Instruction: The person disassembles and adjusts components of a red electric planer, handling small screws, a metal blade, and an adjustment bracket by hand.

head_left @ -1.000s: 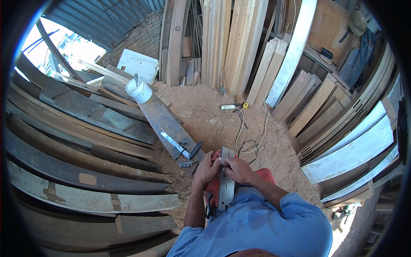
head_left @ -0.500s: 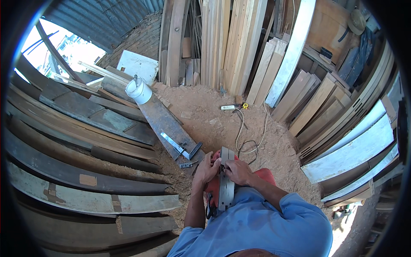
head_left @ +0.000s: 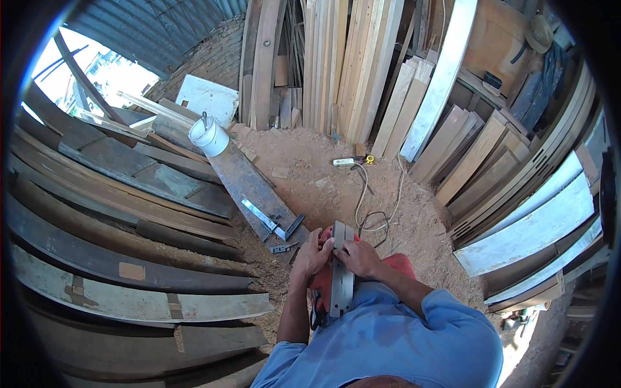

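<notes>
A red electric planer [head_left: 342, 290] rests against my lap with its long grey metal sole turned up. My left hand [head_left: 312, 253] is closed round its left side, the thumb against the edge of the sole near the middle slot. From the other side my right hand [head_left: 359, 258] grips the planer, its curled fingertips at the same slot. Whatever small part may sit under those fingertips is hidden. Just beyond my left hand, a try square [head_left: 264, 218] lies on a dark board [head_left: 242, 184], with a small grey metal piece [head_left: 283, 247] at the board's near end.
A white bucket [head_left: 209, 138] stands on the board's far end. Ahead on the sawdust-covered floor lie a white power strip [head_left: 343, 162], a yellow tape measure [head_left: 369, 159] and a looping cable [head_left: 366, 194]. Stacked planks [head_left: 129, 233] fill the left; upright timber [head_left: 352, 71] leans at the back.
My fingers have shifted very slightly at the planer's slot. The planer and everything around it stay in place.
</notes>
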Demonstrator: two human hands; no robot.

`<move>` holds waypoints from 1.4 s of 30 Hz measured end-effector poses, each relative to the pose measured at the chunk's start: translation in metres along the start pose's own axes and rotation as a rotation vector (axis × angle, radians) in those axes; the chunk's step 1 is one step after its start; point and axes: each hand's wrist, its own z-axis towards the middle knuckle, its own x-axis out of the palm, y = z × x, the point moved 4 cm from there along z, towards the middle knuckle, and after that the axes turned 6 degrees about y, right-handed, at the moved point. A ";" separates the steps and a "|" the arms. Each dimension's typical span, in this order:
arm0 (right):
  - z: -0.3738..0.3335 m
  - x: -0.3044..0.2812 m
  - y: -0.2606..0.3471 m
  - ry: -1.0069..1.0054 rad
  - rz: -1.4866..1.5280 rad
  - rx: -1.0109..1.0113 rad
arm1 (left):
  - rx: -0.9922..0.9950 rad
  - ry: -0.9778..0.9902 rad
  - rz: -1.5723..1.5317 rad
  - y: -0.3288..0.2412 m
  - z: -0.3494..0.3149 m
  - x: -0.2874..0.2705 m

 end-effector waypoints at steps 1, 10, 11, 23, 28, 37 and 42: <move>0.002 0.004 -0.004 -0.028 -0.012 -0.021 | 0.018 0.000 -0.003 -0.001 0.001 0.001; 0.005 0.002 -0.003 0.061 -0.037 0.029 | 0.020 0.012 -0.016 0.005 0.005 0.004; 0.007 0.006 -0.011 0.062 -0.074 0.020 | 0.047 -0.001 -0.009 0.007 0.008 0.006; 0.003 0.002 -0.006 -0.021 -0.069 -0.132 | 0.058 -0.022 0.005 0.012 0.008 0.008; 0.006 0.001 -0.002 0.070 -0.057 0.056 | 0.062 -0.034 0.016 0.013 0.007 0.007; 0.008 -0.001 0.001 0.121 -0.037 0.058 | 0.037 -0.005 -0.036 0.010 0.005 0.005; 0.004 0.004 -0.006 0.000 -0.052 -0.076 | -0.001 0.018 -0.040 0.009 0.005 0.005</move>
